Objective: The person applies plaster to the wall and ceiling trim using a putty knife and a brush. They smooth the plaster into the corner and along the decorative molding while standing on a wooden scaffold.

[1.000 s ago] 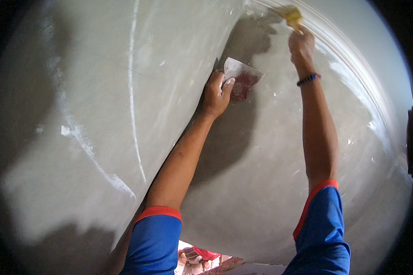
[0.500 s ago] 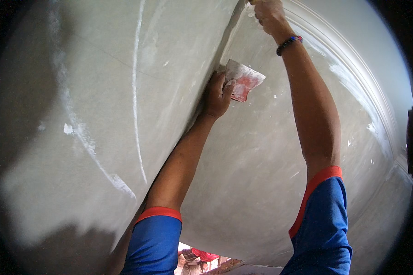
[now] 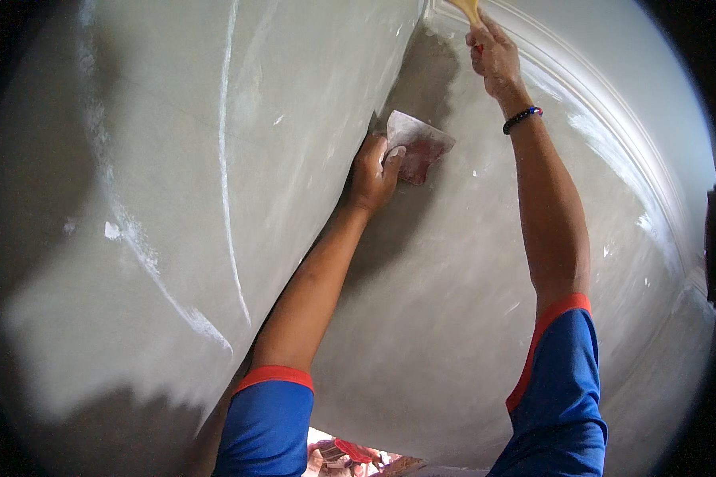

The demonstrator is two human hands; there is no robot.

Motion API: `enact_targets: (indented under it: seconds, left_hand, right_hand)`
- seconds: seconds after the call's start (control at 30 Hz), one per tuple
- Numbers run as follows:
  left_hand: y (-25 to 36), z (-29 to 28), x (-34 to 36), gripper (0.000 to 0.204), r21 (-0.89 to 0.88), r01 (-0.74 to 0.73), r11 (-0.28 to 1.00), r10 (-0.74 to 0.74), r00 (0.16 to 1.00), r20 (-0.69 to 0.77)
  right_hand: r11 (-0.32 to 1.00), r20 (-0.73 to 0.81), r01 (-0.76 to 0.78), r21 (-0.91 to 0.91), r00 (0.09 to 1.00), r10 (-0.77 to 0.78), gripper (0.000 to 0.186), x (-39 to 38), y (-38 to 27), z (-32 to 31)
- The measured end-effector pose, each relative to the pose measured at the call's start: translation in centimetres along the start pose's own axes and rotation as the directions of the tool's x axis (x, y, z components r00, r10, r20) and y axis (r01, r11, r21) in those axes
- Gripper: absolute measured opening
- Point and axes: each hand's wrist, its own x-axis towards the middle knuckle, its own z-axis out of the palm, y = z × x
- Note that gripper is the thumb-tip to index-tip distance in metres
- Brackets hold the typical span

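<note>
My left hand [image 3: 374, 175] is raised beside the inside corner of two grey plastered walls, closed round a flat putty spreader [image 3: 422, 149]. The spreader is a reddish plate smeared with white, and my thumb presses on its face. Higher up and to the right, my right hand [image 3: 497, 62] grips a tool with a yellow handle [image 3: 468, 7]. Its working end lies beyond the top edge of the picture, so its kind is hidden. This hand is close to the white moulding [image 3: 569, 49], near the top of the corner.
The left wall [image 3: 167, 159] bears long white filler streaks [image 3: 224, 159]. White patches [image 3: 605, 147] mark the right wall [image 3: 453, 318] under the moulding. A dark object [image 3: 713, 246] stands at the far right. Far below, through a gap, red and pinkish things [image 3: 354, 451] show, too small to name.
My right hand has shifted right and down, bringing more of the yellow handle into sight. The left hand with the spreader has barely moved. A dark shadow now falls along the corner.
</note>
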Motion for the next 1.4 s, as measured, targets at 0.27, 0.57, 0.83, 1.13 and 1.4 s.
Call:
enact_targets:
  seconds: [0.27,0.57,0.83,1.13,1.4]
  left_hand:
    - [0.6,-0.4,0.3,0.019,0.009,-0.004,1.0,0.004,1.0,0.008]
    - [0.2,-0.5,0.1,0.018,0.021,0.011,1.0,-0.011,1.0,-0.003]
    - [-0.1,0.5,-0.2,0.029,-0.03,0.068,0.997,-0.068,0.998,-0.004]
    - [0.0,-0.4,-0.1,0.022,0.022,0.03,0.999,-0.031,0.999,0.023]
    - [0.9,-0.5,0.3,0.024,0.03,0.027,0.999,-0.027,0.999,0.018]
  right_hand:
    - [0.769,-0.26,-0.224,-0.599,0.963,0.078,0.04,0.9,0.8,-3.9]
    - [0.276,-0.29,-0.225,-0.934,0.93,-0.225,0.046,-2.5,-3.2,-3.7]
    - [0.419,0.028,0.144,-0.897,0.962,-0.27,0.039,2.1,0.7,2.8]
    - [0.979,-0.043,0.185,-0.085,0.981,-0.19,0.043,-2.2,-3.7,0.4]
    - [0.962,-0.053,-0.013,-0.274,0.999,-0.002,0.037,2.4,2.7,-1.9]
